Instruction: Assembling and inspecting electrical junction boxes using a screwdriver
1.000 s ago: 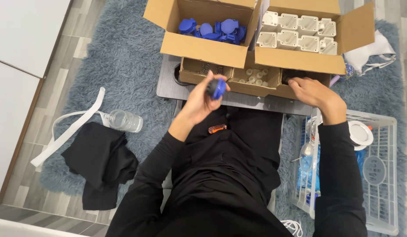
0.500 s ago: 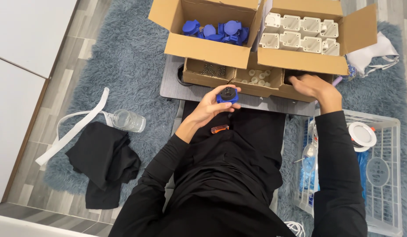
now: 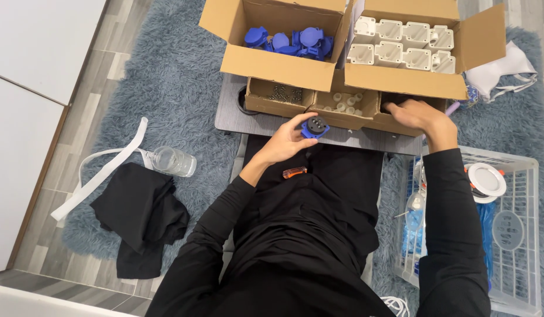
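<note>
A shaggy grey-blue rug (image 3: 166, 76) covered the floor at upper left. Open boxes of matt brown cardboard (image 3: 272, 58) sat at top centre. The left hand (image 3: 286, 141) gripped a smooth blue plastic socket part (image 3: 315, 126). A glossy clear plastic bottle (image 3: 173, 161) lay beside soft matt black cloth (image 3: 140, 214) at left.

I see a home room used as a makeshift assembly spot: shaggy blue-grey rug (image 3: 166, 88), wood-look floor (image 3: 84, 94), cardboard boxes (image 3: 284, 58) of parts.
</note>
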